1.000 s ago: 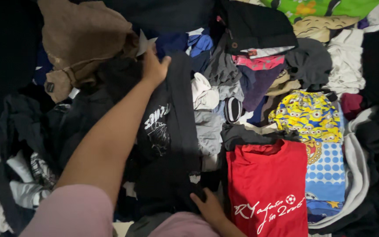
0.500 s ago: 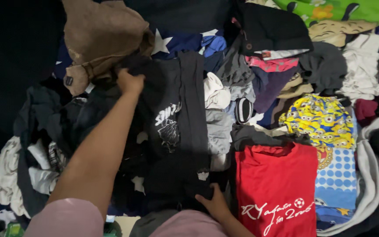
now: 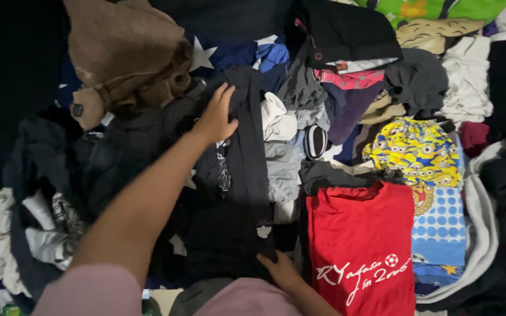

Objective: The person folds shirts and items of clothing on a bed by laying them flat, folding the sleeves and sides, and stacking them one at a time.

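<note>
A black t-shirt (image 3: pixel 235 193) with a white print lies lengthwise in the middle of a clothes pile, its left side folded over so the print is half hidden. My left hand (image 3: pixel 216 116) rests flat on the shirt's upper part with the fingers spread. My right hand (image 3: pixel 279 270) grips the shirt's bottom hem near the lower edge of the view, fingers tucked into the fabric. Both arms wear pink sleeves.
A red t-shirt (image 3: pixel 359 246) with white script lies just right of the black one. A brown garment (image 3: pixel 125 55) sits at the top left, yellow cartoon-print shorts (image 3: pixel 414 149) at the right, a grey-white heap (image 3: pixel 279 146) in between. Dark clothes cover the left.
My left hand moved from the shirt's left edge rightwards onto its top, bringing the left side over the print. My right hand stayed at the hem.
</note>
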